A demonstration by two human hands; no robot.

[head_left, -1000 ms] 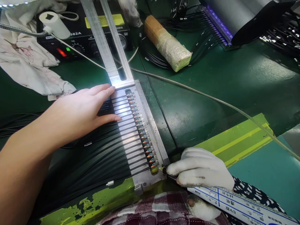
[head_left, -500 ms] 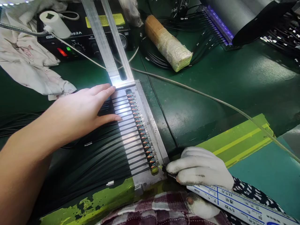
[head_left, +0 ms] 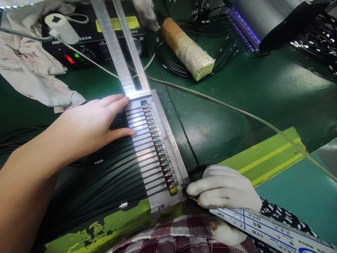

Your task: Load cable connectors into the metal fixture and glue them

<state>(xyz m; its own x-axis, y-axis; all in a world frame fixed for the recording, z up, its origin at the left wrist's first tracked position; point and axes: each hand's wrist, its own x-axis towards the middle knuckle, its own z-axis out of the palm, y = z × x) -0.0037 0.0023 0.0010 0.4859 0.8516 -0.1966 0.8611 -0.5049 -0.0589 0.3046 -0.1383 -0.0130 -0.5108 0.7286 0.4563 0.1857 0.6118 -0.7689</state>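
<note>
My bare left hand point(head_left: 92, 121) lies over the far left side of a metal fixture point(head_left: 155, 182), fingers stretched out and thumb apart. Black cables point(head_left: 126, 165) run side by side across the plate, their stripped ends with small connectors point(head_left: 160, 149) lined up over a long slot. In a white glove, my right hand point(head_left: 223, 188) is closed around a UV glue syringe point(head_left: 263, 225) with a printed white-and-blue label. The syringe's tip point(head_left: 183, 189) is at the fixture's near right edge, beside the last connector in the row. Gloved fingers partly cover the barrel.
Behind the fixture stands a black dispenser controller point(head_left: 92, 52) with lit red and green indicators. A wrapped block point(head_left: 189, 51) lies farther back, near a purple-lit lamp point(head_left: 242, 28) at the upper right. A thin hose point(head_left: 223, 103) crosses the green table. White cloth point(head_left: 31, 66) is bunched at left.
</note>
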